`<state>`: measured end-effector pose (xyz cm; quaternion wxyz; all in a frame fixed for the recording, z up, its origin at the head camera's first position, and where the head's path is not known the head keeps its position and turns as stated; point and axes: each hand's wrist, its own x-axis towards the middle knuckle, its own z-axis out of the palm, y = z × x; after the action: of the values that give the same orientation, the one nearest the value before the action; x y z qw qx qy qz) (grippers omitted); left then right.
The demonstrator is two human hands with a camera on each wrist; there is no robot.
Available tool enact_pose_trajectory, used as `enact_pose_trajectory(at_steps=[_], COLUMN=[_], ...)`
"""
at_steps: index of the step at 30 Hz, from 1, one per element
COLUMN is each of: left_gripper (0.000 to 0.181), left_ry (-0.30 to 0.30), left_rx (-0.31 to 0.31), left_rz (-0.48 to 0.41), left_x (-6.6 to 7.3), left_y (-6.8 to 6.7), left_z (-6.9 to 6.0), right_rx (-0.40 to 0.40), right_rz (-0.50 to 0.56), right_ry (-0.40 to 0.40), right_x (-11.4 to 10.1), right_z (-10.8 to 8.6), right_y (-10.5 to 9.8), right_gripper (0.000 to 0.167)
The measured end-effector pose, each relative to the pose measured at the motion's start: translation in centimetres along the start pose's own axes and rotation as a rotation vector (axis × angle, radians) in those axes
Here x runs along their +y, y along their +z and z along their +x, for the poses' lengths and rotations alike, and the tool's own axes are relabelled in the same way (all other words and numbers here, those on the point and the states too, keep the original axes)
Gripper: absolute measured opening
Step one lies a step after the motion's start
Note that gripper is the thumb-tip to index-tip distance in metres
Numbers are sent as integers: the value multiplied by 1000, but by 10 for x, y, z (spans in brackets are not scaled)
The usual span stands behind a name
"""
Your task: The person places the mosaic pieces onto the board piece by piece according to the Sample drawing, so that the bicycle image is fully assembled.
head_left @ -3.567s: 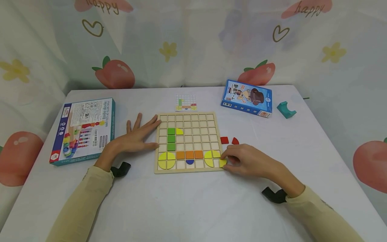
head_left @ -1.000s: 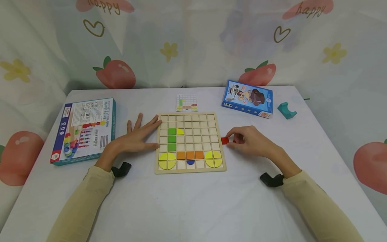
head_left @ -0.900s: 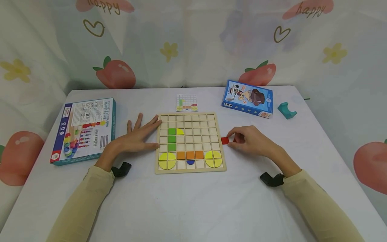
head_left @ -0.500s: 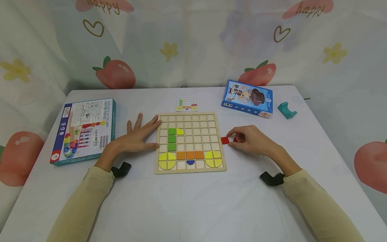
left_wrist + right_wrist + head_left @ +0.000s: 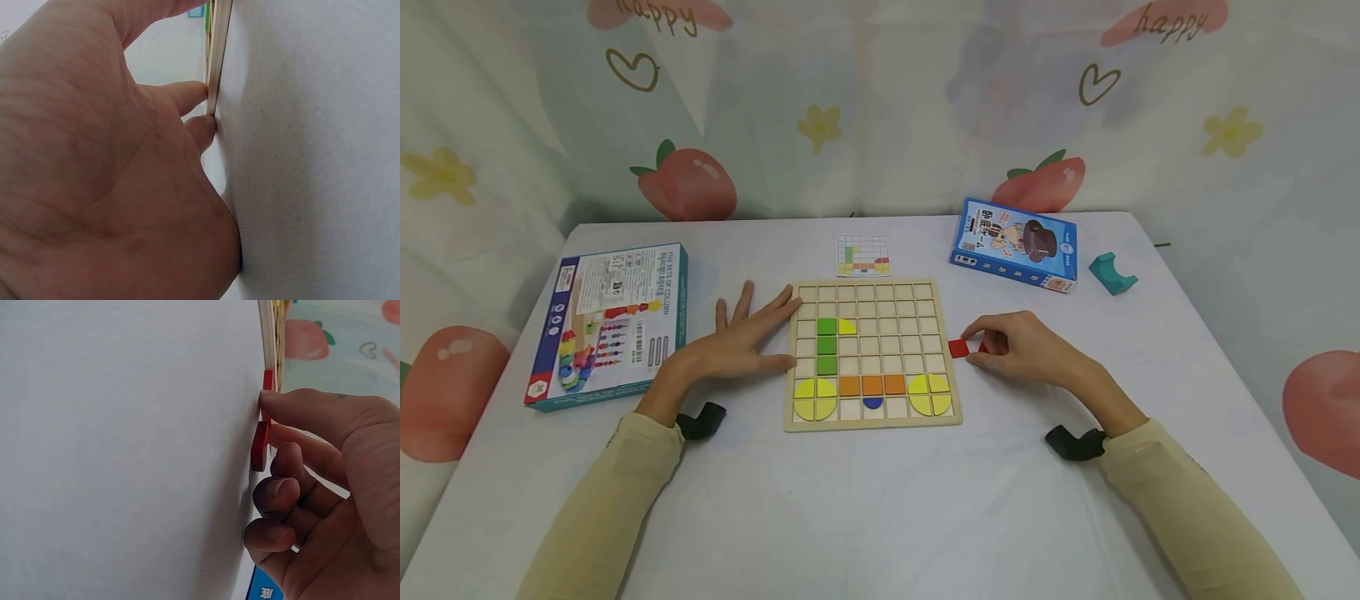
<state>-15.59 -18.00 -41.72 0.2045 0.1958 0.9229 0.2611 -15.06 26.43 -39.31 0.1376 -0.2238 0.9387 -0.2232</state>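
Observation:
My left hand [image 5: 736,342], fingers spread, rests on the table with fingertips and thumb against the left edge of the wooden grid board [image 5: 889,298]. Off the board's right edge, my right hand [image 5: 1026,346] pinches a red square tile [image 5: 958,348] between thumb and index finger, low at the table. A red quarter-circle tile [image 5: 260,447] lies beside it, partly hidden under the hand in the head view. On the board sit green squares [image 5: 826,345], orange squares [image 5: 872,385], a blue half-circle [image 5: 872,402] and yellow quarter-circles [image 5: 929,394].
A small pattern card [image 5: 862,255] lies behind the board. To the left is a large boxed toy set [image 5: 613,325]. A blue game box [image 5: 1013,243] and a teal curved piece [image 5: 1112,273] are at the back right of the white table [image 5: 872,517].
My right hand has set the yellow quarter-circle in the board's lower right corner and moved back to the red square, which has turned slightly. The left hand has stayed put.

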Motion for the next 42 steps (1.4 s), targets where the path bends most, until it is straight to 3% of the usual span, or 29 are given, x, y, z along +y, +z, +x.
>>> enact_pose_trajectory(at_steps=[33, 42], left_gripper=[95, 95], left_ry=[-3, -6], left_rx=[0, 0], left_rz=[3, 10], left_x=[1, 1], left_y=[0, 0], left_z=[0, 0], right_rx=[24, 34], right_rz=[-6, 23], right_ry=[1, -33], right_x=[-2, -6], right_z=[-1, -4], right_y=[2, 3], right_gripper=[28, 26])
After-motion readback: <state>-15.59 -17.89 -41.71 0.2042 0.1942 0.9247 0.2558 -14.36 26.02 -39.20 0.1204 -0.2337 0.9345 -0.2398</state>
